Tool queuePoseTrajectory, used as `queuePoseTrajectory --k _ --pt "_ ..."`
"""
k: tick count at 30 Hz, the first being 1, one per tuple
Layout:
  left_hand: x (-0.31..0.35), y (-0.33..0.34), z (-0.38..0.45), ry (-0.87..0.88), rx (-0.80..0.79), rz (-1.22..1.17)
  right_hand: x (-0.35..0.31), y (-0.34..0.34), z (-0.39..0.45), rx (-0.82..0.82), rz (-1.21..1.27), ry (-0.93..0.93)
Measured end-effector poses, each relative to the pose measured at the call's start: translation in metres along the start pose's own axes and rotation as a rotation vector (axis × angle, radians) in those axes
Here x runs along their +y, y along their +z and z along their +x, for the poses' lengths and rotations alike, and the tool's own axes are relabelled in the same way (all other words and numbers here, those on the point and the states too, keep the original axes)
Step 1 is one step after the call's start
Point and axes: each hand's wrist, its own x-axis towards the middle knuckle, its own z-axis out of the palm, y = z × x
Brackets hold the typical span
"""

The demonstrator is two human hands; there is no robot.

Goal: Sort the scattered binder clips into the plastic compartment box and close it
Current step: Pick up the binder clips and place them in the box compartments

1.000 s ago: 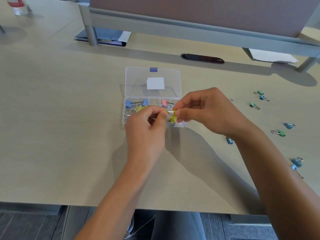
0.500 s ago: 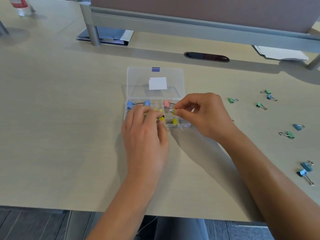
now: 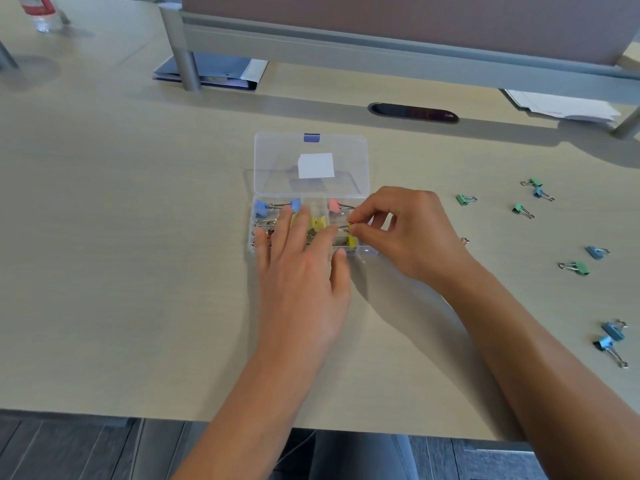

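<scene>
Spreading across the whole view, the pale wood-grain desk [image 3: 138, 271] carries everything the job needs. Near its middle lies the clear plastic compartment box [image 3: 367, 251], its long axis running left to right, its hinged transparent lid [image 3: 277, 157] thrown back flat toward the far side with a white paper label [image 3: 316, 165] on it and a blue latch tab [image 3: 311, 137] at the far edge.

The left hand [image 3: 301, 282] rests palm-down with fingers spread over the near left part of the box, gripping nothing and apparently steadying it. The right hand [image 3: 408, 233] is curled at the box's right end, thumb and forefinger pinched on a small yellow binder clip [image 3: 350, 227] just above a right-hand compartment; its wire handles seem to point left, along the box's length.

Sorting looks well under way but unfinished: blue clips [image 3: 261, 208] sit in the far left compartment, a pink clip [image 3: 334, 206] farther right, yellow ones [image 3: 317, 223] in the middle. The step in hand is seating this yellow clip. Next comes a release, then a reach well to the right, where green clips [image 3: 462, 199] and blue loose clips [image 3: 611, 332] lie scattered, pointing every which way. Each will want a small pinch on the body, and closing the lid waits until they are in.
</scene>
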Motion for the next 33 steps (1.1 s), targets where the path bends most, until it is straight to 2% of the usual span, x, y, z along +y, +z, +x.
queuePoseTrajectory --k 8,23,33 --pt "0.0025 -0.0009 -0.0015 0.005 -0.042 0.066 0.0014 0.0019 -0.0002 -0.018 0.023 0.049" --pt "0.0044 -0.0004 -0.0025 0.017 -0.054 0.16 -0.0028 -0.0011 -0.0058 -0.004 -0.087 -0.022" --pt "0.0054 -0.0013 -0.0029 0.025 -0.062 0.191 -0.0015 0.0027 -0.0041 -0.045 -0.055 -0.008"
